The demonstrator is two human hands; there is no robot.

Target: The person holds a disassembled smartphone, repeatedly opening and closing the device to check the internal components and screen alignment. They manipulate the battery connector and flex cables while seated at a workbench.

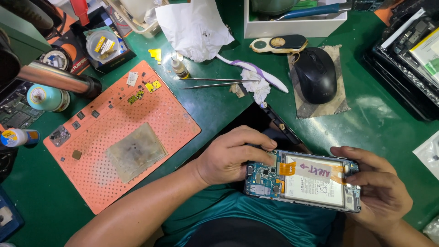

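Note:
An opened smartphone (311,183) lies sideways between both hands, its back cover off, showing a white battery, a blue circuit board and an orange flex cable. My left hand (231,155) grips its left end, fingers curled over the top edge by the circuit board. My right hand (382,185) holds the right end, thumb along the top edge. The phone hovers over my lap, in front of the green table's edge. A dark phone part (280,122) lies on the table just behind my left hand.
An orange perforated work mat (173,119) with small chips and a grey pad (136,151) lies to the left. Two tweezers (215,83), a glue bottle (179,67), a toothbrush (263,73), a black mouse (315,75), a white box (292,27) and trays (407,55) sit beyond.

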